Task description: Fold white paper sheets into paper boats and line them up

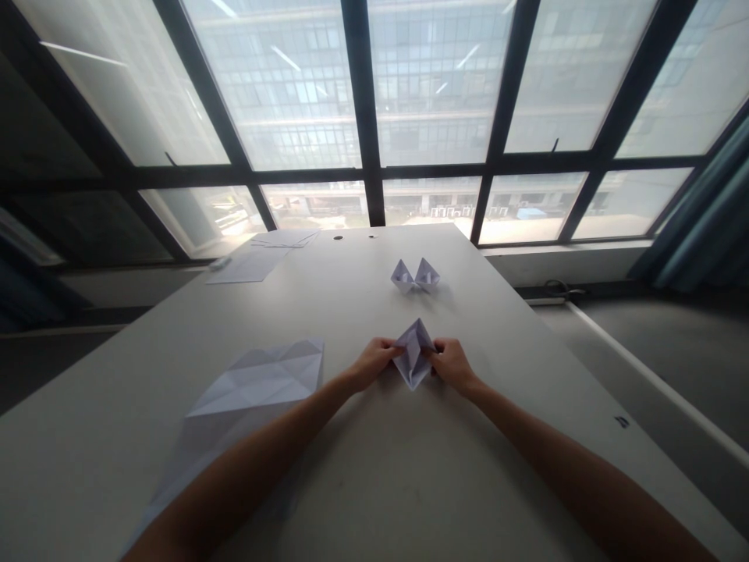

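A folded white paper piece (pixel 414 353), diamond-shaped with an opening down its middle, is held between my two hands just above the table. My left hand (pixel 375 362) pinches its left corner, and my right hand (pixel 452 364) grips the right corner with the thumb pressed inward. Beyond them on the table stand two pointed folded paper shapes (pixel 415 276), side by side and touching or nearly so. Beside my left forearm lies a large creased white sheet (pixel 263 378), partly covered by that arm.
The white table (pixel 503 453) stretches away toward tall windows (pixel 430 86). Flat white sheets (pixel 249 264) lie at its far left. A small dark mark (pixel 621 422) is near the right edge. A blue curtain (pixel 702 226) hangs at the right.
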The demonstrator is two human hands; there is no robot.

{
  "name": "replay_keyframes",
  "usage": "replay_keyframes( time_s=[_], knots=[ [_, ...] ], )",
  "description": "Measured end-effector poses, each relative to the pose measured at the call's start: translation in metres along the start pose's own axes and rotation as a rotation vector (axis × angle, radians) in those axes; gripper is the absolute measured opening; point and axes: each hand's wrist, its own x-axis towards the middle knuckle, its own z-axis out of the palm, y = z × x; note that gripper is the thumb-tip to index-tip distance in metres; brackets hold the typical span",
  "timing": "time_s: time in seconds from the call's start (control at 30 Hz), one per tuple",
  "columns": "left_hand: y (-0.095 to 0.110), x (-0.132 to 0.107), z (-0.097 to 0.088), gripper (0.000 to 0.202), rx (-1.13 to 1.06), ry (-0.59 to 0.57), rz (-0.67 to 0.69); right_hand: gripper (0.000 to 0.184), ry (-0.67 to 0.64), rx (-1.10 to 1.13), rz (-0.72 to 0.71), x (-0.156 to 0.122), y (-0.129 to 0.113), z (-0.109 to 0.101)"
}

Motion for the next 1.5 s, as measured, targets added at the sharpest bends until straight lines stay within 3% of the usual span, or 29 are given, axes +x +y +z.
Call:
replay_keyframes(
  time_s=[0.37,0.6,0.8,1.07,1.23,1.37,1.43,1.5],
  knots=[
    [0.004,-0.002,0.001,0.03,0.247,0.084,0.08,0.036,0.006,-0.132,-0.048,0.006,0.002,-0.007],
    [-0.002,-0.003,0.005,0.028,0.355,0.094,0.209,0.021,-0.04,-0.079,-0.03,0.001,-0.007,-0.008],
    [-0.002,-0.003,0.007,0.024,0.308,0.142,0.154,0.01,-0.072,-0.029,-0.004,0.006,0.0,-0.006],
    [-0.01,0.002,0.002,0.037,0.312,0.142,0.189,0.025,-0.108,-0.089,-0.024,0.01,0.006,-0.008],
    [-0.013,0.003,0.002,0.044,0.343,0.13,0.21,0.039,-0.085,-0.178,-0.031,0.011,-0.001,-0.012],
    [-0.012,0.003,0.002,0.042,0.369,0.196,0.23,0.053,-0.048,-0.362,-0.022,0.007,-0.013,-0.023],
    [-0.011,0.002,0.002,0.04,0.353,0.239,0.258,0.05,0.038,-0.44,-0.08,0.003,-0.022,-0.03],
    [-0.011,0.001,0.002,0.038,0.325,0.294,0.276,0.034,0.11,-0.463,-0.116,0.0,-0.034,-0.036]
  ],
)
